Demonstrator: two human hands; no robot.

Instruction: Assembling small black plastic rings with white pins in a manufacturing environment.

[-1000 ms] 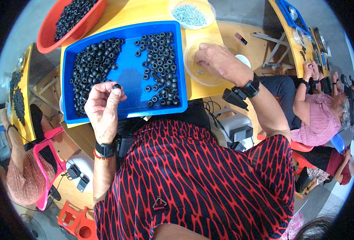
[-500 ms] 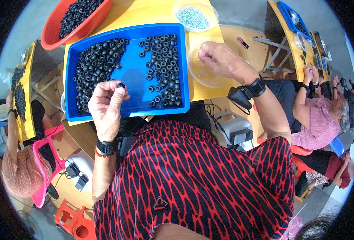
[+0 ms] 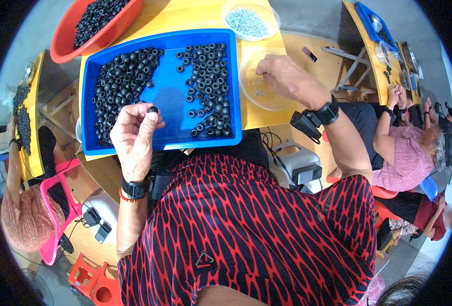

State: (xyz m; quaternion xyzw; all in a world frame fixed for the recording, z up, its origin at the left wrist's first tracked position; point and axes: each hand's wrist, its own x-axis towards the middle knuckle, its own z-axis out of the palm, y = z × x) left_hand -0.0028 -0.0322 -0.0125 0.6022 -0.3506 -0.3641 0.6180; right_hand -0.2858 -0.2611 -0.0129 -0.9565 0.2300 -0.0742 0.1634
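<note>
Between thumb and forefinger my left hand pinches a small black ring-shaped part over the front of a blue tray. Inside the tray lie two groups of such parts, a dense heap on the left and a looser group on the right. My right hand is over a shallow clear round dish, fingers bent down and pressed together. A few tiny pieces lie in that dish. Whatever the right fingers hold, if anything, is hidden.
Behind the tray stand a red basin of black parts and a clear bowl of small pale-blue pieces. All rest on a yellow table. Other people sit at yellow tables on both sides. A white device with cables is below my right arm.
My right hand has lowered slightly toward the clear dish, its fingers now bent more downward. The left hand keeps its pinch on the black part, almost in place.
</note>
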